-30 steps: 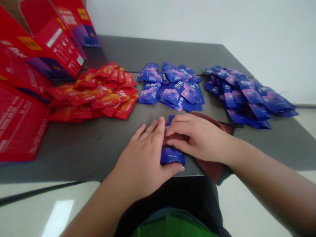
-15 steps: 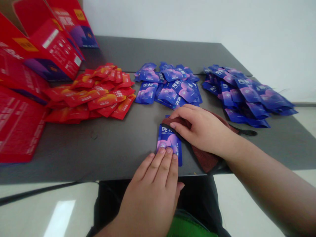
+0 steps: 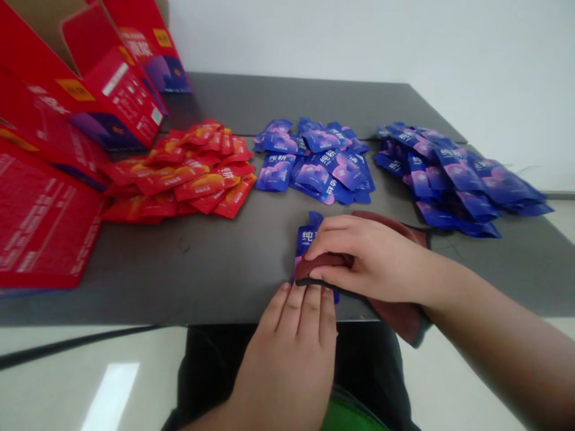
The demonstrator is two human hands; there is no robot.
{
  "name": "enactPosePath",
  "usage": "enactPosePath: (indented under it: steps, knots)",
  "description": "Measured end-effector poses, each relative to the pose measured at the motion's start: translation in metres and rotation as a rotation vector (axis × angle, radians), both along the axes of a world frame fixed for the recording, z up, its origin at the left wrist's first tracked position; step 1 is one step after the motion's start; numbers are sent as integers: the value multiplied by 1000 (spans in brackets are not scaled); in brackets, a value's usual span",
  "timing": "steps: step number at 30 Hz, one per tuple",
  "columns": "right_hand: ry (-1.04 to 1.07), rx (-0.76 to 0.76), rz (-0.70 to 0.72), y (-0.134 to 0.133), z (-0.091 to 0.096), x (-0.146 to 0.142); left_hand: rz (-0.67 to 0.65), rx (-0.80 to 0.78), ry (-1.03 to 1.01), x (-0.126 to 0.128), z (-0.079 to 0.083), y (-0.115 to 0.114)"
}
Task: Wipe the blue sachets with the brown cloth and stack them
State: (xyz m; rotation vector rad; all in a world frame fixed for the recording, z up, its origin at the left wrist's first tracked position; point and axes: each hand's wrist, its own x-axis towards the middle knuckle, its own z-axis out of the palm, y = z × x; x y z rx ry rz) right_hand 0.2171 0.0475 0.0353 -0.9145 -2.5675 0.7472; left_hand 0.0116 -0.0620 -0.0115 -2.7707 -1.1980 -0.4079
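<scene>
Near the table's front edge lies a blue-purple sachet (image 3: 305, 237), partly covered by my hands and a cloth. My left hand (image 3: 294, 341) lies flat with fingers stretched out, its fingertips pressing on the sachet's lower part. My right hand (image 3: 368, 257) is closed around a brown cloth (image 3: 398, 314) with a black border, bunched against the sachet just above my left fingertips. Part of the cloth hangs over the table's front edge.
Behind my hands is a pile of blue sachets (image 3: 332, 167); another blue pile (image 3: 449, 173) lies to the right. Red sachets (image 3: 188, 179) are heaped at left, beside open red boxes (image 3: 121, 90). All rest on a grey table (image 3: 215, 263) against a white wall.
My right hand has slid the cloth down the sachet toward my left fingers, uncovering its top. My left hand stays on the sachet. The view has shifted slightly.
</scene>
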Motion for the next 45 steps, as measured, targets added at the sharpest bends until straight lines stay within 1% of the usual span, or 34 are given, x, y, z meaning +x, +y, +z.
enactPosePath:
  steps: [3,4,6,8,10,12,14,16,19,21,23,26,28,30,32,35,37,38,39,41,45]
  knots:
    - [-49,93,-95,0,-5,-6,-7,34,-16,-2,-2,-2]
    - [-69,117,-142,1,-6,-8,-4,38,-22,-3,-1,-2]
    - [-119,164,-282,5,-8,-9,4,10,-55,-4,4,2]
    - [-154,207,-453,10,-10,-7,23,-98,-127,-3,13,11]
    - [-118,222,-581,14,-11,-2,82,-243,-225,1,22,24]
    - [-36,205,-635,18,-13,6,172,-298,-306,10,27,36]
    - [44,203,-669,19,-14,14,231,-278,-333,20,26,44]
    - [97,214,-703,19,-14,20,253,-261,-317,27,22,48]
    - [180,222,-747,17,-13,22,286,-259,-311,28,19,50]
    - [245,219,-762,15,-10,19,309,-234,-361,22,20,53]
    - [274,208,-759,12,-8,16,311,-209,-399,14,22,56]
    - [239,207,-722,8,-4,13,273,-226,-338,5,23,59]
    - [230,186,-667,6,-2,13,251,-261,-303,-1,21,61]
    - [234,137,-570,4,0,14,213,-299,-297,-8,18,64]
    - [226,98,-454,2,2,14,136,-336,-252,-15,15,68]
    - [177,35,-248,-3,4,8,37,-377,-166,-23,12,77]
    - [112,0,-122,-7,4,2,28,-399,-146,-25,10,81]
    - [68,-1,-84,-8,3,-2,37,-410,-146,-25,10,82]
    - [25,15,-70,-9,2,-5,49,-420,-149,-24,10,83]
    - [-38,70,-95,-8,-1,-11,73,-426,-164,-22,10,83]
    - [-139,141,-230,3,-7,-13,101,-415,-184,-20,13,81]
